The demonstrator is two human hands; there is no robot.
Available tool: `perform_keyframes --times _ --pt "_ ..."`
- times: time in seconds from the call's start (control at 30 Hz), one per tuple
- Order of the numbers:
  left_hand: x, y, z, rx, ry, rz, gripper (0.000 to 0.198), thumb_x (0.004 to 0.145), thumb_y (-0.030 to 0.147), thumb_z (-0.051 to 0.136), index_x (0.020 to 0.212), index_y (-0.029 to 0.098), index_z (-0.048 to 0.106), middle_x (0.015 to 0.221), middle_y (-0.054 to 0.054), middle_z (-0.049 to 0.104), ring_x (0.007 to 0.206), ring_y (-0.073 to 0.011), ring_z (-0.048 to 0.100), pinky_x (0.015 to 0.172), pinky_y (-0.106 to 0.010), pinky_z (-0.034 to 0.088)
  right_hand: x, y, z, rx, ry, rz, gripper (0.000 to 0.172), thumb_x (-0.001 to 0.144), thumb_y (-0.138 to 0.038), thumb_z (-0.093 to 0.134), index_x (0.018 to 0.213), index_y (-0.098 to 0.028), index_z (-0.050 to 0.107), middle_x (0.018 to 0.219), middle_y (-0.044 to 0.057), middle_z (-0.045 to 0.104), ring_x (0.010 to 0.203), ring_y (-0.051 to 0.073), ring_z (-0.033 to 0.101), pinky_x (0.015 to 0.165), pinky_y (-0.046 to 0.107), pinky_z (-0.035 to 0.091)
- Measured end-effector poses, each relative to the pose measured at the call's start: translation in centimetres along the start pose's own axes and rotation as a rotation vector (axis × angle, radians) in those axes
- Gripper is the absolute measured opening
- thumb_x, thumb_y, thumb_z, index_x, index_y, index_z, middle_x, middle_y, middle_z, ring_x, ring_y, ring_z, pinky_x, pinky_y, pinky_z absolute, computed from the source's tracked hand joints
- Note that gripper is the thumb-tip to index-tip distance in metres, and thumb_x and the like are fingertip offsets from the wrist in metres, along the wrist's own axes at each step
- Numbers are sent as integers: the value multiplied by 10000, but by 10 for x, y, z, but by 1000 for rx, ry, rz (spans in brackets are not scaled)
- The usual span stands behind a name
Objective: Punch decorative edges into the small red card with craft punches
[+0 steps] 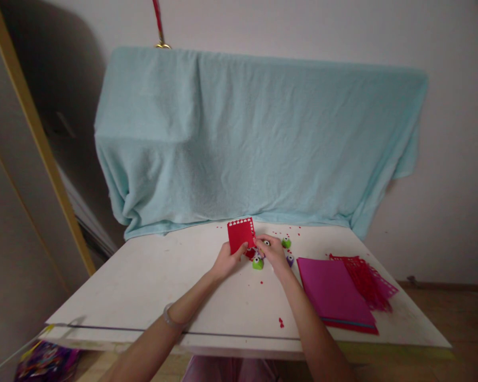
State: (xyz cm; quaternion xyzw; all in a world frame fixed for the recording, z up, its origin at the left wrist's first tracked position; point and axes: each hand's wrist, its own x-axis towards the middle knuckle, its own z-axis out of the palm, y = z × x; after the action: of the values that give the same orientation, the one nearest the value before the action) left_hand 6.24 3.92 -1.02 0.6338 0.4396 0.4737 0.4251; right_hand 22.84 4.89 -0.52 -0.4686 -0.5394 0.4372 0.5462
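Observation:
A small red sheet of paper [239, 236] is upright in my left hand [228, 260], its thumb pressed on the front. Rows of cut-out holes run along the top and right edges of the sheet. My right hand [273, 253] pinches at the sheet's right edge, fingertips closed together. Around and under my hands sit small craft punches with eye-like tops: a green one [257, 263] just below the paper, another green one [286, 242] beyond my right hand, and a purple one [290, 260] beside my right wrist. One more lies partly hidden behind my right fingers.
Magenta paper sheets [334, 292] are stacked at the right of the white table [151, 286]. Beside them lies a pile of red strips with punched edges [362, 281]. Red paper scraps [281, 322] dot the tabletop. A light blue cloth [263, 143] hangs along the back.

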Motion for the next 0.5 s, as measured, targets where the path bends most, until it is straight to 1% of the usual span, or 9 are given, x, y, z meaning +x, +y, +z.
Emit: perform_keyframes --times 0.27,0.5 --pt "2 -5 0 9 -5 14 463 849 541 527 752 107 656 565 -11 584 500 -116 464 514 -222 370 0 -2 0 -36 5 -4 222 723 -370 629 723 -154 681 433 -51 456 400 93 364 424 235 271" --pt "2 -4 0 6 13 5 466 840 552 530 713 117 640 541 -4 564 496 -120 458 515 -226 364 -1 -2 0 28 -19 3 279 734 -439 634 726 -162 664 448 -53 459 394 94 367 428 241 264"
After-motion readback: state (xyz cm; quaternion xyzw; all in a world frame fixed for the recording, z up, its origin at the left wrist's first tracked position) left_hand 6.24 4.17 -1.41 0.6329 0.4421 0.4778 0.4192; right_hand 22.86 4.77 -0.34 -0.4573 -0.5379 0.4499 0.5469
